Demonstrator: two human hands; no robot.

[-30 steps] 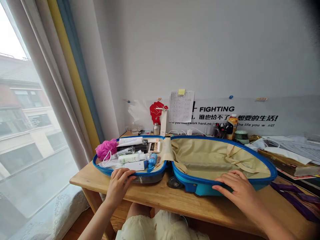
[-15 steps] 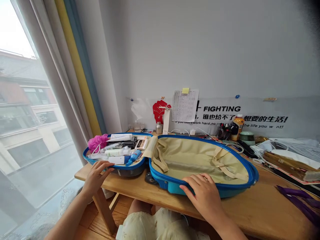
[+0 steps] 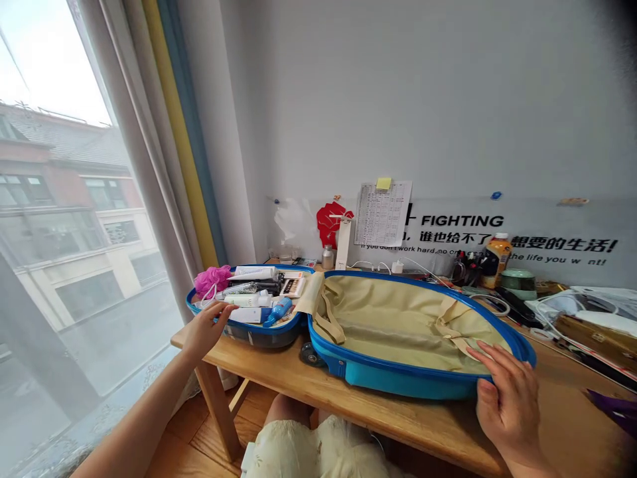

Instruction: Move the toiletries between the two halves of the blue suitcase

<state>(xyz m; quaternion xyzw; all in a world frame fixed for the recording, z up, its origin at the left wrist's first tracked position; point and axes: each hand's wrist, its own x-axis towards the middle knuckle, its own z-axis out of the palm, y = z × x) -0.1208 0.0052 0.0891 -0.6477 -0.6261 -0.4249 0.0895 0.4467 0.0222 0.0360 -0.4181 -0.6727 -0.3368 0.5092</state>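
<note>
A blue suitcase lies opened flat on the wooden table (image 3: 428, 415). Its smaller left half (image 3: 279, 337) holds a pink bath puff (image 3: 212, 281), a white tube (image 3: 253, 273), a white box (image 3: 247, 315), a blue bottle (image 3: 279, 309) and a pack of cotton swabs (image 3: 293, 287). The deeper right half (image 3: 393, 325) shows a beige lining and straps. My left hand (image 3: 212, 325) is curled at the left half's front rim, its fingertips near the white box. Fingers spread, my right hand (image 3: 510, 392) touches the right half's front right rim.
Along the wall stand an orange drink bottle (image 3: 495, 260), a small jar (image 3: 327, 257) and a white upright stand (image 3: 343, 244). Cables and a brown case (image 3: 592, 338) lie at the right. A purple item (image 3: 614, 410) is at the right edge. Window and curtain (image 3: 149, 133) are left.
My right hand has slid right along the front rim to the suitcase's right corner, its fingers spreading. My left hand stays by the left half's rim. The view has turned slightly left.
</note>
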